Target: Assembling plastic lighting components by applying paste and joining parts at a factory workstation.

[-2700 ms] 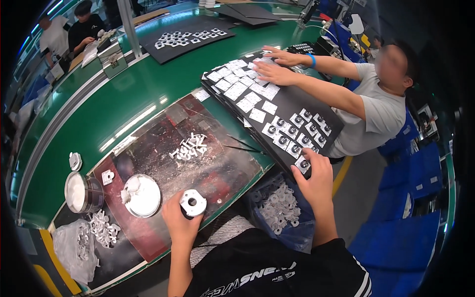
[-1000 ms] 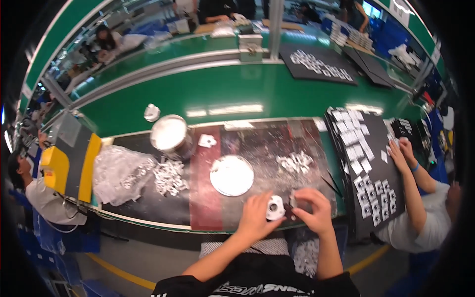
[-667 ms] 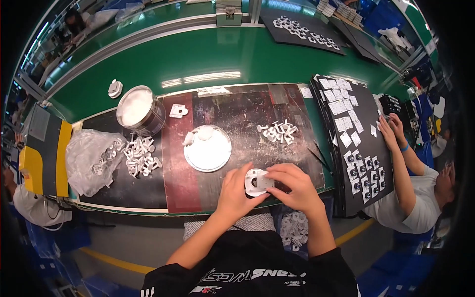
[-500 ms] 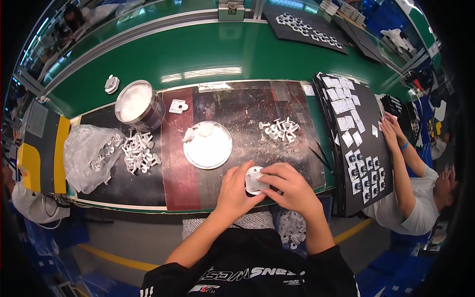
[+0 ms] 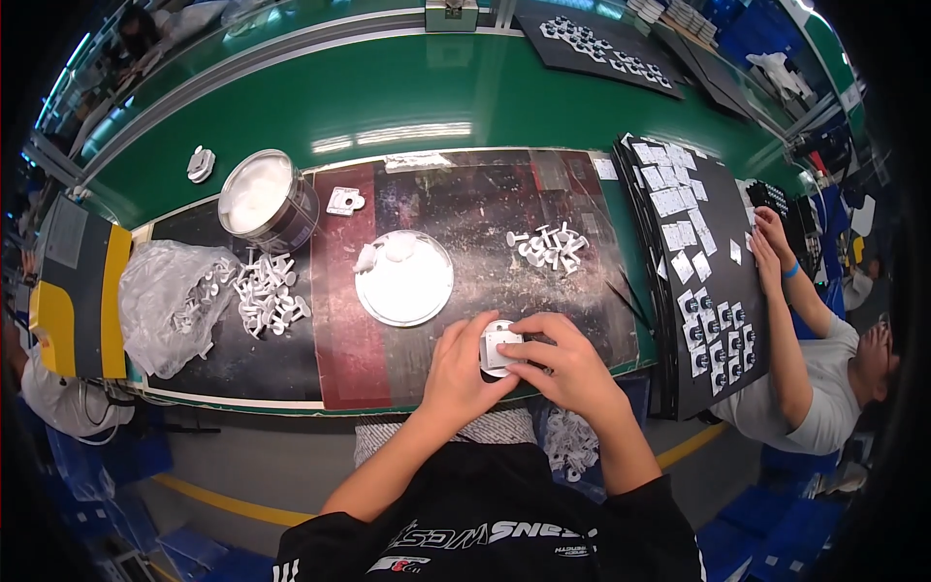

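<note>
Close to the table's front edge, my left hand [image 5: 460, 371] curls round the left side of a white round plastic part [image 5: 497, 338]. A squarish pale piece [image 5: 497, 355] shows on its face between my fingers. From the other side, my right hand [image 5: 566, 365] grips the part, thumb and fingertips at its right edge and face. Fingers hide much of the rim. Just beyond my hands lies a white round lid [image 5: 407, 296] with white lumps [image 5: 390, 248] on its far side. Several white mushroom-headed plastic pegs [image 5: 551, 246] are piled to the right.
At left stand a tub of white paste [image 5: 260, 194], a bag of pegs [image 5: 175, 315] and a loose peg heap [image 5: 272, 299]. A white bracket [image 5: 344, 201] lies beyond. Tweezers [image 5: 630, 299] lie at right, beside stacked black boards [image 5: 722, 272] where a co-worker's hands [image 5: 768, 242] reach.
My right fingers have shifted slightly left over the round part, and a squarish piece now shows on its face. The whole view has moved slightly; both hands keep their grip.
</note>
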Demonstrator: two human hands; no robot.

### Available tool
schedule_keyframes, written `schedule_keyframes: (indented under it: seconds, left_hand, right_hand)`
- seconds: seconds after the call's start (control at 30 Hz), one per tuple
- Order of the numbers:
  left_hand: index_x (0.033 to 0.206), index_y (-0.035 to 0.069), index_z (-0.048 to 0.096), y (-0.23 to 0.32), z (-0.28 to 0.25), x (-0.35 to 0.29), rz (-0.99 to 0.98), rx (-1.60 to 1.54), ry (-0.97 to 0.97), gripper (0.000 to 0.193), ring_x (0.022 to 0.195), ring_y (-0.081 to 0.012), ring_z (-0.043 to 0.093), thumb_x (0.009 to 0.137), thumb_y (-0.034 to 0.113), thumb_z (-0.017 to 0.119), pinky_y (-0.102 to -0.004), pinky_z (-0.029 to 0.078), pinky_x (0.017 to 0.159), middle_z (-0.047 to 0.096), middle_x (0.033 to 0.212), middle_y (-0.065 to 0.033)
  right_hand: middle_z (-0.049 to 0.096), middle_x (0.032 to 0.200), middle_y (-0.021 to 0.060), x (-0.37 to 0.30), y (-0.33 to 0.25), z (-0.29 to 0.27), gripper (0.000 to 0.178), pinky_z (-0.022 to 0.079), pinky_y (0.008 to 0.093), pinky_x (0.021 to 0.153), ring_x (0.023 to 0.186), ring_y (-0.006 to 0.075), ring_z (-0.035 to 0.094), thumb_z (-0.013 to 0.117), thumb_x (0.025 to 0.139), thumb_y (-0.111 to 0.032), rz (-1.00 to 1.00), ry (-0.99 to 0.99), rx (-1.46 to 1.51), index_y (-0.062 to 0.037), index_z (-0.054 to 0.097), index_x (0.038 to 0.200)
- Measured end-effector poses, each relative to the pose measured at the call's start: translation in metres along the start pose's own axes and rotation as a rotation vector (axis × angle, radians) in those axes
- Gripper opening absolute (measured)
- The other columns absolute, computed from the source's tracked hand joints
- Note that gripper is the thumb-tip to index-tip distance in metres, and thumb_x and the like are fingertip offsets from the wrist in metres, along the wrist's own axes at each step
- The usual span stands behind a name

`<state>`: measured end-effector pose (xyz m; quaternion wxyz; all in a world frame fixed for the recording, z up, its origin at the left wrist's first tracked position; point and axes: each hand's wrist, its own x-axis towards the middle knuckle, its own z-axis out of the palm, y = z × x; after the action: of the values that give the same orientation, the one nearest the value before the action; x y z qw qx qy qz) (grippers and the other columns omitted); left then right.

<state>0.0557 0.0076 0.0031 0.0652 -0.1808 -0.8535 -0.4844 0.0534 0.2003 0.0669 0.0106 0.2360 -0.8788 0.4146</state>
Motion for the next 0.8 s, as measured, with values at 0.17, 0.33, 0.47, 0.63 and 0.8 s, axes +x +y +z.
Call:
schedule_keyframes:
  seconds: [0.17,0.33,0.47,0.63,0.8]
  left_hand:
    - [0.142,0.003,0.053,0.001,-0.001,-0.001,0.006,0.019,0.006,0.08,0.12,-0.0376,0.059,0.073,0.022,0.089,-0.0475,0.048,0.102,0.064,0.13,-0.0157]
    - [0.141,0.003,0.053,0.002,-0.002,0.0,0.031,0.035,0.01,0.079,0.118,-0.0377,0.06,0.073,0.021,0.088,-0.0473,0.048,0.103,0.065,0.131,-0.0157]
    - [0.141,0.003,0.053,0.002,-0.001,0.0,0.031,0.033,0.015,0.079,0.118,-0.0372,0.06,0.073,0.021,0.089,-0.047,0.048,0.103,0.065,0.131,-0.0152]
    - [0.141,0.003,0.053,0.001,-0.001,-0.001,0.028,0.038,0.007,0.08,0.119,-0.0367,0.06,0.072,0.02,0.09,-0.0465,0.048,0.103,0.065,0.13,-0.0149]
    - [0.141,0.003,0.054,0.0,0.0,0.0,0.038,0.047,0.015,0.08,0.119,-0.0365,0.06,0.071,0.019,0.09,-0.0462,0.048,0.103,0.065,0.131,-0.015]
  right_hand:
    - [0.065,0.113,0.0116,0.003,0.004,-0.006,0.028,0.053,0.0411,0.089,0.104,0.0312,0.065,0.081,0.083,-0.009,-0.077,-0.052,-0.065,-0.0088,0.077,0.111]
    - [0.064,0.112,0.011,0.01,0.001,-0.015,0.028,0.052,0.0418,0.09,0.103,0.0302,0.064,0.079,0.085,-0.011,-0.103,-0.127,-0.101,-0.0098,0.076,0.113]
    - [0.064,0.11,0.0102,0.01,0.0,-0.014,0.029,0.051,0.0421,0.089,0.102,0.0301,0.064,0.079,0.085,-0.012,-0.126,-0.126,-0.128,-0.0107,0.076,0.113]
    - [0.065,0.109,0.0086,0.013,0.008,-0.017,0.028,0.051,0.0417,0.089,0.1,0.0292,0.064,0.079,0.084,-0.014,-0.175,-0.123,-0.162,-0.0122,0.077,0.112]
    - [0.066,0.109,0.007,0.012,0.0,-0.017,0.027,0.049,0.0418,0.091,0.101,0.028,0.064,0.079,0.085,-0.016,-0.149,-0.14,-0.205,-0.0141,0.077,0.112]
